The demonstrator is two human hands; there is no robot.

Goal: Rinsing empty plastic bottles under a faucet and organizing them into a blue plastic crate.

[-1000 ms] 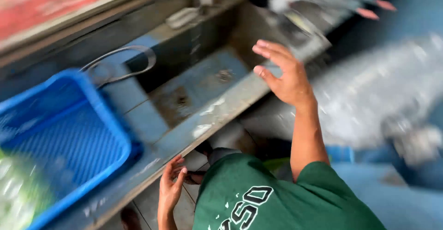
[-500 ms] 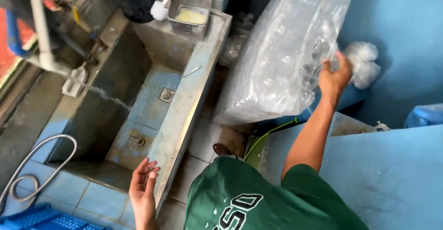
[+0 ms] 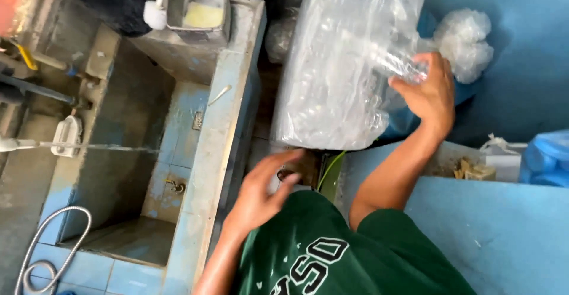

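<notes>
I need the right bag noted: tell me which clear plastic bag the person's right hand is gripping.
The large clear bag of empty bottles, upright beside the basin wall. The right hand has its grip on its side; the small knotted bag behind goes untouched.

Even daylight; glare on the plastic bag (image 3: pixel 344 64) beside the right hand (image 3: pixel 428 93); left hand (image 3: pixel 261 191) motion-blurred.

the right hand (image 3: pixel 428 96) grips a clear plastic bottle (image 3: pixel 396 63) against a big clear plastic sack (image 3: pixel 341 70), while the left hand (image 3: pixel 261 191) hangs open beside the blue-tiled wash basin (image 3: pixel 207 153).
</notes>
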